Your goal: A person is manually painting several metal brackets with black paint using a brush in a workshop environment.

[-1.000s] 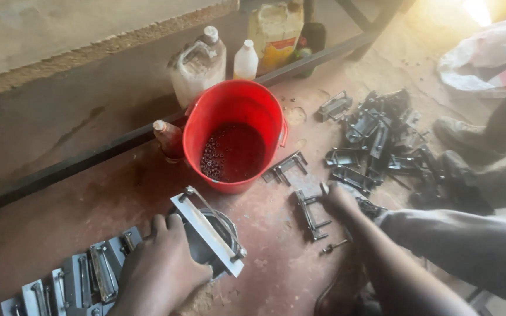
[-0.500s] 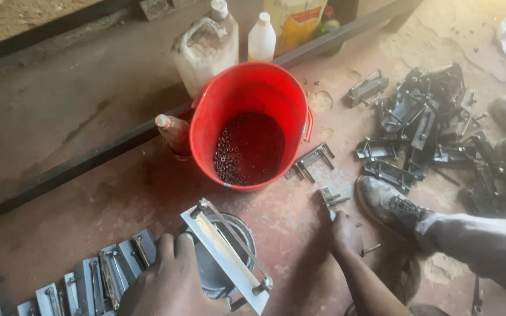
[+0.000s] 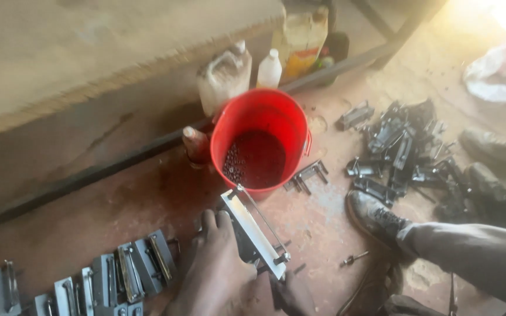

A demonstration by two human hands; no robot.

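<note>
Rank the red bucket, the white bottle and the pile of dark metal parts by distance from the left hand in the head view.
From the left hand:
1. Red bucket, just beyond it.
2. White bottle, behind the bucket by the bench.
3. Pile of dark metal parts, far right on the floor.

The bracket point(image 3: 254, 233) under the left hand point(image 3: 215, 270) is bare metal, pale and smooth, with a thin wire rod along it. The bucket point(image 3: 263, 126) is glossy red plastic, its inside wet and speckled with small dark bits. The row of plates point(image 3: 112, 276) looks like dull grey steel with a brushed sheen. The pile of parts point(image 3: 405, 146) is dark, matt metal, oily-looking. The floor point(image 3: 118, 205) is rough, reddish and stained. The jugs point(image 3: 225, 75) are cloudy, grimy plastic; the small bottle point(image 3: 269, 69) is white plastic. The shoe point(image 3: 376, 217) is scuffed, dusty leather.
</note>
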